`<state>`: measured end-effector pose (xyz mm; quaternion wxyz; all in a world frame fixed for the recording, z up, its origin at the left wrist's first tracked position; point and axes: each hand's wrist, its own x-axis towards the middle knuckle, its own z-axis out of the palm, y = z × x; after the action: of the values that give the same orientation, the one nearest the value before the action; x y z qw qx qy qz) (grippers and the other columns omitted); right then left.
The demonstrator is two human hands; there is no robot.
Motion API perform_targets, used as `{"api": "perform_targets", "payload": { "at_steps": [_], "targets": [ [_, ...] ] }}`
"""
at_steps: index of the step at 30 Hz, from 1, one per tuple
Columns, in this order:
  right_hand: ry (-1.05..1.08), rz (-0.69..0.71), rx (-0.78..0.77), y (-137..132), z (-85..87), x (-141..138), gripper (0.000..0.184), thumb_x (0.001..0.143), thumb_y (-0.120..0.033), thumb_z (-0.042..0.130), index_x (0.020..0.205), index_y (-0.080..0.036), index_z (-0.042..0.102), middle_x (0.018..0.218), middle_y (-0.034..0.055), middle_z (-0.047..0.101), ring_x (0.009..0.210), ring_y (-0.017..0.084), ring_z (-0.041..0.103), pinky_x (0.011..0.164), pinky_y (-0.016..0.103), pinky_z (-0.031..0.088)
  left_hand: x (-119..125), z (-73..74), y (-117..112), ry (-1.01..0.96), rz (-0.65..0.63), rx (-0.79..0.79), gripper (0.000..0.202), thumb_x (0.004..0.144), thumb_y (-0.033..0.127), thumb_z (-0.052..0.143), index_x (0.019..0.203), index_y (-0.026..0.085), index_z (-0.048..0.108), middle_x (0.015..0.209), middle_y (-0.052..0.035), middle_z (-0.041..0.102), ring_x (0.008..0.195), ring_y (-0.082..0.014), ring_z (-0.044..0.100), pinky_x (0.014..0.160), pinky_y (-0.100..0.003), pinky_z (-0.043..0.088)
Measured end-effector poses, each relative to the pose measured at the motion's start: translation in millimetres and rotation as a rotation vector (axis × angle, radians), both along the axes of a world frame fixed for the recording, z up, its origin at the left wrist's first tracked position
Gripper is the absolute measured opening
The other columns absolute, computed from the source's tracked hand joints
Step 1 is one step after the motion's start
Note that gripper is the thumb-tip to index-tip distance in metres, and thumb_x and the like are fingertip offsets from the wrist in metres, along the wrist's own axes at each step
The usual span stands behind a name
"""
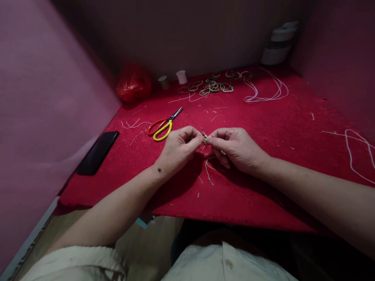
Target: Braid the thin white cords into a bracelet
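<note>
Over the middle of the red cloth, my left hand (pixel 183 146) and my right hand (pixel 234 146) meet fingertip to fingertip. Both pinch a small braided cord (pixel 204 135), pale and greenish, with its upper end poking up between the fingers. Much of the braid is hidden by my thumbs. Below the hands, loose thin cord ends (pixel 208 171) trail onto the cloth; whether they join the braid I cannot tell. Just left of my left hand lie scissors (pixel 164 127) with one red and one yellow handle, blades pointing up and to the right.
A black phone (pixel 98 153) lies at the left edge of the red tablecloth (pixel 249 199). Along the back are a red plastic bag (pixel 134 84), two thread spools (pixel 181 77), several braided bracelets (pixel 215 87), white cord (pixel 281 91) and a bottle (pixel 278 45). More white cord (pixel 350 152) lies right.
</note>
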<state>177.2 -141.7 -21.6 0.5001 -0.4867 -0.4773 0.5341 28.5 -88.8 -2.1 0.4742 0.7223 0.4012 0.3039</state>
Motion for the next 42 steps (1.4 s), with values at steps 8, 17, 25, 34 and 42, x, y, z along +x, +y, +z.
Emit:
{"api": "perform_targets", "payload": {
  "at_steps": [8,17,25,34,42],
  "targets": [
    [0.025,-0.02,-0.025,0.7,0.5,0.6,0.026,0.085,-0.019,0.058,0.06,-0.016,0.051,0.037,-0.0075,0.045,0.028,0.004,0.035,0.029,0.016,0.025,0.8,1.3,0.6,-0.085,0.013,-0.045,0.01,0.076,0.018,0.062,0.085,0.016,0.057,0.052,0.0075,0.048,0.038,-0.0041,0.04,0.037,-0.018,0.03],
    [-0.003,-0.052,-0.032,1.9,-0.3,0.7,0.012,0.08,-0.015,0.059,0.069,-0.014,0.056,0.048,-0.0043,0.057,0.029,0.004,0.041,0.029,0.016,0.03,-0.2,3.3,-1.7,-0.185,0.032,-0.017,0.023,0.079,0.018,0.059,0.1,0.017,0.05,0.051,0.0102,0.042,0.037,-0.0053,0.04,0.037,-0.019,0.033],
    [-0.008,-0.138,0.004,2.6,-3.6,-0.7,0.008,0.078,-0.013,0.059,0.072,-0.016,0.054,0.055,-0.0021,0.062,0.033,0.005,0.045,0.032,0.017,0.034,-1.4,3.9,-7.1,-0.195,0.041,0.077,0.012,0.082,0.022,0.058,0.087,0.02,0.048,0.051,0.0085,0.047,0.037,-0.0053,0.042,0.037,-0.019,0.032],
    [-0.378,-0.245,0.299,-0.7,-13.1,-0.2,0.004,0.08,-0.019,0.059,0.078,-0.016,0.061,0.066,0.002,0.063,0.055,0.011,0.055,0.048,0.022,0.04,1.8,3.3,-5.2,0.013,-0.019,-0.053,0.014,0.081,0.024,0.062,0.07,0.016,0.056,0.044,0.0074,0.046,0.033,-0.0038,0.038,0.033,-0.018,0.029],
    [-0.568,-0.261,0.412,-1.2,-14.0,0.0,0.007,0.08,-0.015,0.057,0.078,-0.016,0.064,0.071,0.0031,0.068,0.062,0.014,0.059,0.06,0.026,0.044,3.1,3.0,-4.3,-0.01,-0.018,-0.155,0.014,0.079,0.023,0.064,0.069,0.016,0.056,0.041,0.0076,0.044,0.031,-0.0034,0.035,0.032,-0.017,0.025]
  ]
}}
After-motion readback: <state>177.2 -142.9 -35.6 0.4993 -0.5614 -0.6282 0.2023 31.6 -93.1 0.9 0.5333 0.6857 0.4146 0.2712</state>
